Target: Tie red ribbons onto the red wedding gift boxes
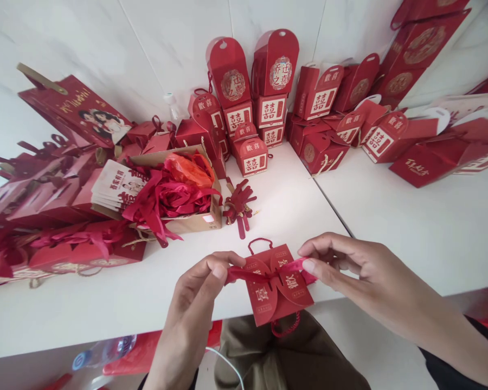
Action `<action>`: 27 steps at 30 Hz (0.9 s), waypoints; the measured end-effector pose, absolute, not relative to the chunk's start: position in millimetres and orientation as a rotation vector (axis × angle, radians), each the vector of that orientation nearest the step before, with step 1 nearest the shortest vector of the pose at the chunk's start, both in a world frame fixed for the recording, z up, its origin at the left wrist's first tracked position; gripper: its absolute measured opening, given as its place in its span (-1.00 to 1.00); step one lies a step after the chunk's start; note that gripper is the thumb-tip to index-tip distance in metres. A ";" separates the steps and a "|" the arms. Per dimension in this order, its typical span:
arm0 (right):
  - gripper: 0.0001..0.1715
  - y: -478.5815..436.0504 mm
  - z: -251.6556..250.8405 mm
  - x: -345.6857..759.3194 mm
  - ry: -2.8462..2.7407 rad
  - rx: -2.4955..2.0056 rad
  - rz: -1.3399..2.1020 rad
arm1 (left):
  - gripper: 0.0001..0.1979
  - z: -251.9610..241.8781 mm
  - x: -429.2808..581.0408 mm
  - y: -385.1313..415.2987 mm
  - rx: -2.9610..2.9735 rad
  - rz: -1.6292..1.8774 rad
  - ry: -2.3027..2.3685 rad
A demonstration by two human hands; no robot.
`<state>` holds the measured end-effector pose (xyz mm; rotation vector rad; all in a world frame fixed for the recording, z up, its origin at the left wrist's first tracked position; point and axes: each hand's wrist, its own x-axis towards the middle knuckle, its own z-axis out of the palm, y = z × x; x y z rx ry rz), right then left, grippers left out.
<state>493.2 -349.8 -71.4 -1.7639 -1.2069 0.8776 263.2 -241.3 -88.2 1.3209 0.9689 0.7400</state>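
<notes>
A small red gift box with gold characters lies at the table's front edge, its folded flaps facing up. A red ribbon crosses its top and passes through the middle. My left hand pinches the ribbon's left end between thumb and fingers. On the other side, my right hand pinches the ribbon's right part near the box's right edge. Twisted red cord handles stick out at the box's back and front. Neither hand grips the box itself.
A cardboard box full of red ribbons stands left of centre, with a small bundle of dark red strips beside it. Stacked red boxes line the wall. Red bags crowd the left. A plastic bottle lies below the table.
</notes>
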 end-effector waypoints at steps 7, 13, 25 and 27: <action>-0.84 -345.0 -62.0 488.4 -1.262 -1.639 0.902 | -0.75 -83.7 276.9 -252.6 1.179 0.768 0.825; -0.72 -336.0 -62.3 471.4 -1.423 -1.546 0.833 | -0.80 -84.5 292.3 -255.8 1.372 0.724 0.803; -0.86 -331.9 -60.5 464.1 -1.450 -1.542 0.631 | -0.72 -86.6 291.4 -257.3 1.615 0.546 0.840; -0.88 -333.4 -58.3 464.9 -1.452 -1.558 0.667 | -0.65 -87.2 292.9 -256.3 1.565 0.592 0.870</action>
